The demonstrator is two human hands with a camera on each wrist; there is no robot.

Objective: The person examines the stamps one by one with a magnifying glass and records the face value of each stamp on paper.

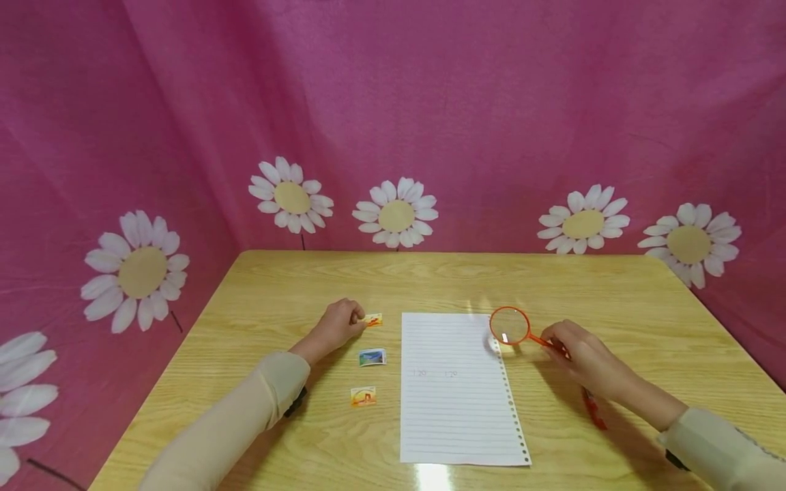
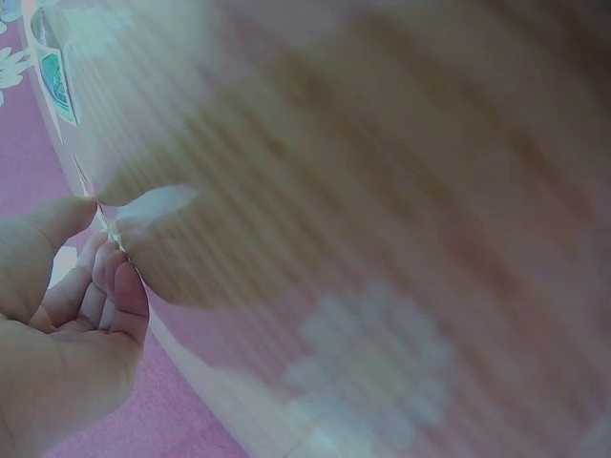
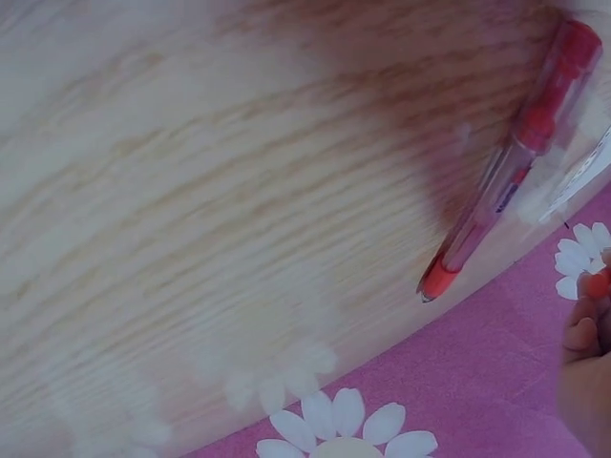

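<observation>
My left hand (image 1: pixel 342 323) reaches to the farthest of the postage stamps, pinching the left edge of an orange-and-yellow stamp (image 1: pixel 373 320) low at the table. In the left wrist view its thumb and curled fingers (image 2: pixel 129 296) meet at the thin edge. Nearer lie a blue-green stamp (image 1: pixel 372 357) and another yellow-orange stamp (image 1: pixel 364 396). My right hand (image 1: pixel 583 354) grips the handle of a red-rimmed magnifying glass (image 1: pixel 510 326). Its lens is held over the upper right edge of a lined sheet (image 1: pixel 457 423), which bears faint handwritten numbers.
A red pen with a clear barrel (image 3: pixel 496 186) lies on the wooden table (image 1: pixel 295 450), partly under the right forearm in the head view. Behind the table and at its left hangs a pink curtain (image 1: pixel 430 88) with white daisies.
</observation>
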